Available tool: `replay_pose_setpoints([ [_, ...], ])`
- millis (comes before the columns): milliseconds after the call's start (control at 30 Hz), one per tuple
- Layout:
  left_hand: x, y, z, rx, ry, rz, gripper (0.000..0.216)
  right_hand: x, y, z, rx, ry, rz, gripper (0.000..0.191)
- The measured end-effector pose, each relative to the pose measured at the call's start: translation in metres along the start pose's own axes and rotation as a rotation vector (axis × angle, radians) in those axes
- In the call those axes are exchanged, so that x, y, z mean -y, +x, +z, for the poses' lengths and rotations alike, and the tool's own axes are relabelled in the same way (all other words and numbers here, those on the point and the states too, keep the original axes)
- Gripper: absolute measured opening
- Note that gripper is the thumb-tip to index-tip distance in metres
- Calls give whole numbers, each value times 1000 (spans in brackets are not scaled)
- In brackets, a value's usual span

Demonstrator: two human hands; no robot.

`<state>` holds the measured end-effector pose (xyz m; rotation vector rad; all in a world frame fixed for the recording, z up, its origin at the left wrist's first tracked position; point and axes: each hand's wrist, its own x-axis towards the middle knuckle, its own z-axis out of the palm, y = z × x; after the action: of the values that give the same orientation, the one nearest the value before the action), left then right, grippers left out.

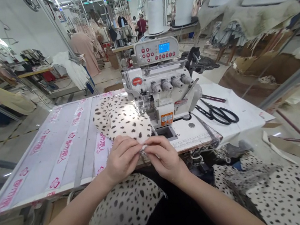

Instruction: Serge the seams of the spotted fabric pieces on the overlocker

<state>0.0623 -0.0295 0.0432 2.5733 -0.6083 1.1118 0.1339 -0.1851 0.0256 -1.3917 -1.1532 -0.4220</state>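
Observation:
A cream fabric with black spots [119, 119] lies on the sewing table, its far part under the presser foot of a white overlock sewing machine [159, 84]. My left hand [121, 160] and my right hand [165, 159] meet at the near edge of this fabric. Their fingertips pinch a small folded corner of it [144, 149] between them. The pinched part is mostly hidden by my fingers. Black-handled scissors [218, 113] lie on white paper to the right of the machine, out of reach of neither hand's fingers but not touched.
Spotted fabric pieces [289, 197] are heaped below the table on my right, and another [125, 214] lies by my lap. Large white thread cones [155, 16] stand behind the machine. Co-workers [84, 49] and garment racks fill the background.

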Motion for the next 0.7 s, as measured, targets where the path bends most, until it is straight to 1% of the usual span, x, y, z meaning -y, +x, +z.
replay_pose_setpoints([
  [100, 0, -1, 1, 12, -17, -10, 32, -2, -1, 0, 28, -32, 5, 18],
  [233, 2, -2, 5, 9, -22, -42, 28, -1, 1, -2, 72, -131, 8, 19],
  [367, 19, 6, 8, 20, 137, -79, 35, 6, 6, -4, 130, -166, -15, 19],
  [433, 30, 11, 5, 82, 247, -47, 39, 6, 5, -2, 162, -151, -31, 20],
  [533, 40, 13, -3, 225, 363, 15, 43, 1, -2, 4, 201, -114, -61, 21],
  [600, 42, 12, -7, 294, 408, 14, 51, -4, -7, 7, 227, -104, -48, 21],
  [700, 38, 13, -9, 356, 453, -8, 58, -11, -8, 5, 290, -108, -5, 19],
])
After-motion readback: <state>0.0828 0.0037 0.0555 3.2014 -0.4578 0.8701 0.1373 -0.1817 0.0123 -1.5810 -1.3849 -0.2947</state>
